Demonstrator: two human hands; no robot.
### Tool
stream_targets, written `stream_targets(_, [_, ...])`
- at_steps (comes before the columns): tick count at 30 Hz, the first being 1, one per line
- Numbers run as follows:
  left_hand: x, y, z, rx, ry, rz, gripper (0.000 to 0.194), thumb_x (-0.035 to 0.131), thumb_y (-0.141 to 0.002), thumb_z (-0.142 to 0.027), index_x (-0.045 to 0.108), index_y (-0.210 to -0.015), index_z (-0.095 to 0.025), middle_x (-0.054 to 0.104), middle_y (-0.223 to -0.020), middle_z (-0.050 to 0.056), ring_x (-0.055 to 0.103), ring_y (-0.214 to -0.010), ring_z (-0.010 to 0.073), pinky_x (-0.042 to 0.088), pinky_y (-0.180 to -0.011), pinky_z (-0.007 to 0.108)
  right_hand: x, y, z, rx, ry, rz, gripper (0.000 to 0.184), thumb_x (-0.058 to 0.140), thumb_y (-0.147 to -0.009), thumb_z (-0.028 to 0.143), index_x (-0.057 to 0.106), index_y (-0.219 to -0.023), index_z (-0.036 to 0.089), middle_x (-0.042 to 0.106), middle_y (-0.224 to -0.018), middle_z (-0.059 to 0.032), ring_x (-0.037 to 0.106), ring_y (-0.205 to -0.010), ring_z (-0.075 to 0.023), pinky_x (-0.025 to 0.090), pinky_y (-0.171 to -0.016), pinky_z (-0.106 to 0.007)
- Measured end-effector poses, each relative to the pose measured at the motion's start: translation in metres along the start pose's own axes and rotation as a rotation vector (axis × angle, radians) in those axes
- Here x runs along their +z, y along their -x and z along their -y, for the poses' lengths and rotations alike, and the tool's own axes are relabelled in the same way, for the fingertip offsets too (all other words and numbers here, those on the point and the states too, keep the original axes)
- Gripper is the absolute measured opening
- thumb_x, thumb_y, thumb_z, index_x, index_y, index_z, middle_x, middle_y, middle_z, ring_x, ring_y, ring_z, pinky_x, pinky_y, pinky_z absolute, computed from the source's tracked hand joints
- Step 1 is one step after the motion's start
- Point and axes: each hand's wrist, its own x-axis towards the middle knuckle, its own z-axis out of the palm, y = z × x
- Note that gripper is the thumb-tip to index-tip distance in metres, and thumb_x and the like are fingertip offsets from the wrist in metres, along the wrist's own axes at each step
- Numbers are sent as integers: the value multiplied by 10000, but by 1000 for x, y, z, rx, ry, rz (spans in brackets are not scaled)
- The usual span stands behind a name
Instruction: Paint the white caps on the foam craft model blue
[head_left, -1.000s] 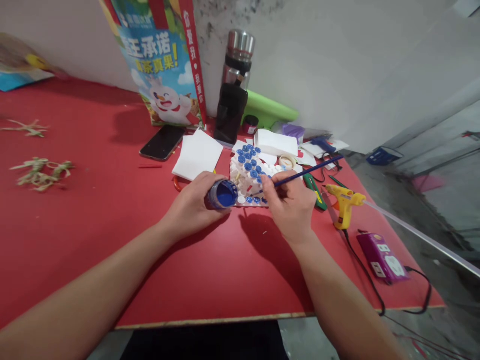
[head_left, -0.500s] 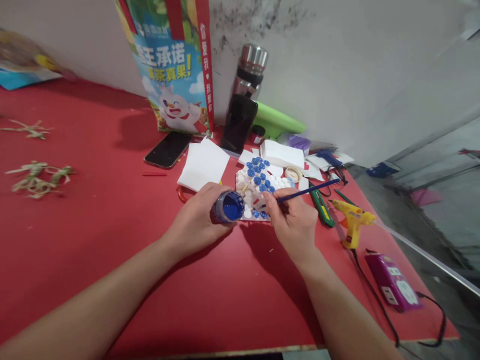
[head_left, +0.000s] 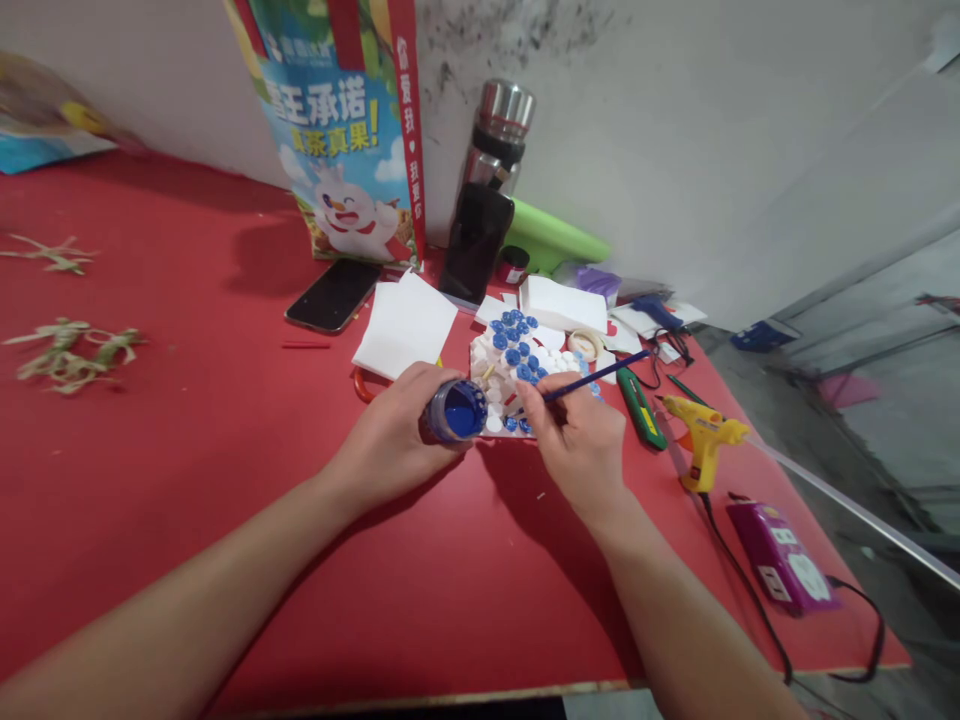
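My left hand [head_left: 409, 425] is wrapped round a small clear jar of blue paint [head_left: 459, 410], its mouth tilted toward me. In my right hand [head_left: 574, 430] a thin blue paintbrush [head_left: 600, 377] is pinched between thumb and fingers, its tip pointing down and left at the craft piece. That craft piece [head_left: 517, 352] stands on the table just behind both hands, covered in small round discs, some blue and others white. Blue discs also sit along its front edge. My right hand hides part of it, and the exact contact of the brush tip is hard to make out.
On the red table [head_left: 420, 600] lie white paper [head_left: 405, 325], a phone [head_left: 334, 295], a green cutter [head_left: 641, 410], a yellow glue gun [head_left: 705, 435] and a purple power strip [head_left: 784, 560]. A printed bag [head_left: 349, 150] and a steel flask [head_left: 499, 135] stand by the wall.
My right hand and the brush have shifted slightly left, with the brush handle a little lower. The whole view has moved a little; my left hand still holds the jar in place.
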Motion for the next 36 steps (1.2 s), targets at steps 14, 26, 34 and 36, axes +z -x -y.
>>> stream_targets(14, [1, 0, -1, 12, -8, -5, 407, 800, -858, -192, 703, -1250, -243, 742, -1241, 63, 741, -1147, 278, 602, -962, 390, 1, -2, 2, 3, -7, -4, 247, 694, -1124, 329, 662, -913, 204, 671, -606, 58, 592, -454, -86, 410, -506, -229])
stream_targets(26, [0, -1, 0, 16, -11, 17, 422, 795, -864, -228, 694, -1274, -226, 737, -1236, 77, 731, -1142, 280, 597, -973, 403, -4, -2, 2, 38, -31, 13, 244, 703, -1113, 306, 672, -903, 187, 668, -603, 49, 592, -450, -87, 403, -502, -221])
stream_targets(34, [-1, -2, -3, 7, -13, 28, 387, 784, -873, -236, 694, -1249, -236, 738, -1236, 81, 729, -1140, 287, 601, -964, 424, -5, -1, 1, 77, -71, 30, 254, 701, -1106, 324, 658, -886, 203, 651, -584, 57, 600, -450, -93, 411, -498, -225])
stream_targets(36, [-1, -2, -4, 11, -14, 28, 365, 781, -877, -236, 700, -1233, -242, 738, -1225, 76, 728, -1127, 283, 603, -956, 420, -6, -1, 1, 112, -85, 36, 249, 693, -1106, 332, 659, -894, 207, 656, -593, 54, 606, -457, -97, 414, -497, -227])
